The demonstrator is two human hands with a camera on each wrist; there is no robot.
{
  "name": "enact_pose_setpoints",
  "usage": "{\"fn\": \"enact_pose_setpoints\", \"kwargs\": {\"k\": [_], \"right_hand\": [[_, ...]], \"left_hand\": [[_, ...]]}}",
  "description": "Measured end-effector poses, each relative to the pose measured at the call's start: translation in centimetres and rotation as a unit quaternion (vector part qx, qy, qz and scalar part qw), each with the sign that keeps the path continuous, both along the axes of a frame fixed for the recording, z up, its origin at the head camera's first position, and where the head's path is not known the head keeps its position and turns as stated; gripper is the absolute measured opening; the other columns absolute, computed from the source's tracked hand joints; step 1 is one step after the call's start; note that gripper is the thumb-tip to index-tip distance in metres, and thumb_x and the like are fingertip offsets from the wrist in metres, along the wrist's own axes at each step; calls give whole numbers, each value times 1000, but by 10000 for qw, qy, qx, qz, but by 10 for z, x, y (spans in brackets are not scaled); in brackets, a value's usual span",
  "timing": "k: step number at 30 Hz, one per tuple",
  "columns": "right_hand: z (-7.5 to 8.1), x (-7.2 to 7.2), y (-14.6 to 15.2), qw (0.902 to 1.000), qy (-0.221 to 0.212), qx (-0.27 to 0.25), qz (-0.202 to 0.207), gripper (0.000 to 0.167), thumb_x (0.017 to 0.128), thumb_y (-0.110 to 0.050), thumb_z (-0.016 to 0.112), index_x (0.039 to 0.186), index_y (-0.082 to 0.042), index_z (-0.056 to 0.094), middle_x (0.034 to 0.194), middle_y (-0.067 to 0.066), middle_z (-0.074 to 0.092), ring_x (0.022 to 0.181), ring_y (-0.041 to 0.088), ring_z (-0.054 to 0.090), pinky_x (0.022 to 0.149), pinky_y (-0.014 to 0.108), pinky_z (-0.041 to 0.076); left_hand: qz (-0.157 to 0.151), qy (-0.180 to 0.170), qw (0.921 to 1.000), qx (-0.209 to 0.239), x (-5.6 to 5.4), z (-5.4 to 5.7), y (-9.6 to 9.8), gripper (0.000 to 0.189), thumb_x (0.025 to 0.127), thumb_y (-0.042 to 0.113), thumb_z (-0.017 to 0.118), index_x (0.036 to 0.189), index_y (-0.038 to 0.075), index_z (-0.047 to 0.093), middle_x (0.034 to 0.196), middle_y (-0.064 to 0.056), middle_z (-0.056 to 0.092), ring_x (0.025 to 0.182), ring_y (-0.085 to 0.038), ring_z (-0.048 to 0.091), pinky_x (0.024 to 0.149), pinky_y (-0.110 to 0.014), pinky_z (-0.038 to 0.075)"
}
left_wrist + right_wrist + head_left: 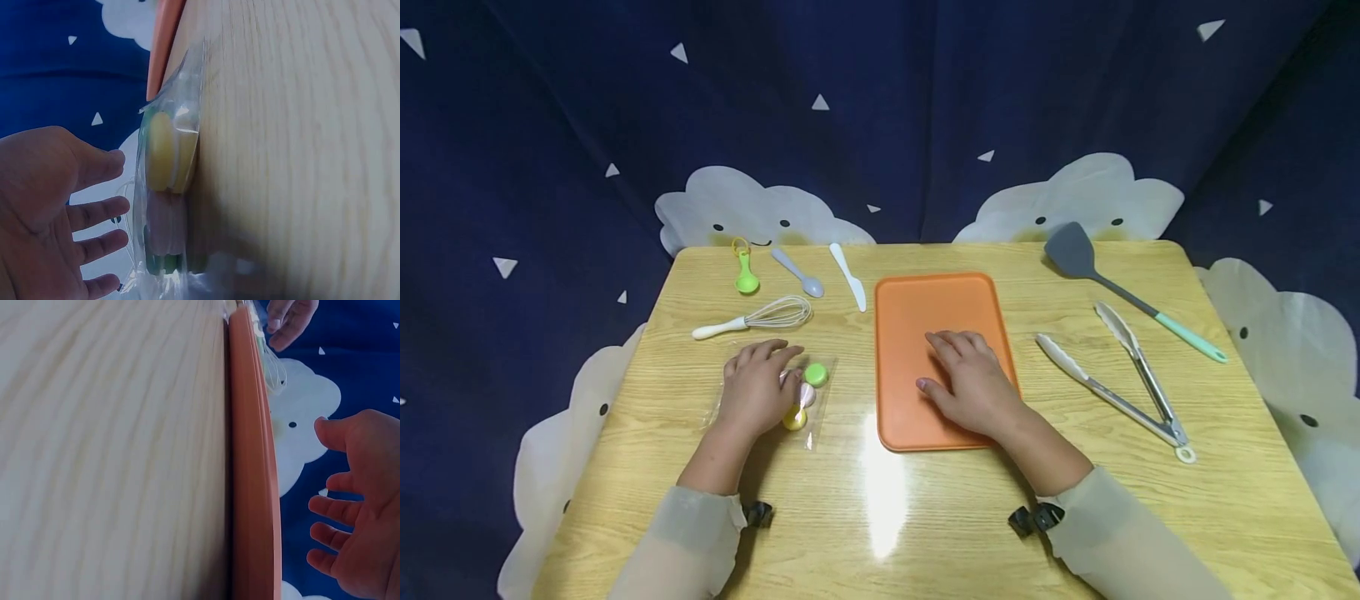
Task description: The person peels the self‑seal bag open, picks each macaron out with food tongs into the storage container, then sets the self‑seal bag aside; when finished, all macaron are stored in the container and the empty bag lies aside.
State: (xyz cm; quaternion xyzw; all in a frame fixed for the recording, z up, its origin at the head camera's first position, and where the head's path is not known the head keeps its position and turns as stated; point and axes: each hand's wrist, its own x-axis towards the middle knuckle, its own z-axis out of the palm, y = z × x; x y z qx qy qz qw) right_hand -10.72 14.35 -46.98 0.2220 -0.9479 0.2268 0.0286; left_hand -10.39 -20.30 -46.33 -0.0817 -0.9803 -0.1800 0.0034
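My left hand (754, 392) hovers over a clear plastic bag (822, 414) at the table's left, fingers loosely bent and holding nothing. Inside the bag lie macarons: a green one (816, 374), a pale pinkish one (807, 395) and a yellow one (795, 417). The left wrist view shows a gap between the fingers and the bagged yellow macaron (164, 153). Above the orange tray (898, 333) is my right hand (968, 385), its fingers spread and relaxed. In the right wrist view that hand (369, 500) stays apart from the tray's side (253, 469).
Behind the left hand lie a whisk (775, 314), green measuring spoons (746, 275), a grey spoon (801, 275) and a white knife (850, 279). To the tray's right are open tongs (1123, 404) and a spatula (1123, 292). A dark blue curtain (880, 75) hangs behind the table.
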Motion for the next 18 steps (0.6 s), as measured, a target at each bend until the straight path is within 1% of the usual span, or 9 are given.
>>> {"fn": "enact_pose_setpoints", "kwargs": {"k": [6,15,18], "right_hand": [[0,-4,-24,9996,-139,32,233,67,98,-43,69,153,-10,50,147,9,55,137,34,43,115,53,32],[0,-13,-55,9981,-323,-107,508,60,100,-43,66,150,-11,54,145,8,57,134,30,45,113,53,34],[1,-17,-66,9976,-383,-77,575,58,100,-43,66,148,-12,56,144,8,57,134,30,45,113,53,35]], "left_hand": [[-37,-159,9998,67,-2,1,0,36,104,27,61,139,19,66,147,-13,55,138,-41,43,110,-71,23],[-152,-196,9996,135,-7,1,2,33,103,25,63,136,22,69,143,-11,60,136,-40,45,110,-70,22],[-172,-239,9995,152,-9,0,3,33,102,24,64,135,22,70,142,-10,60,136,-40,45,110,-70,22]]}}
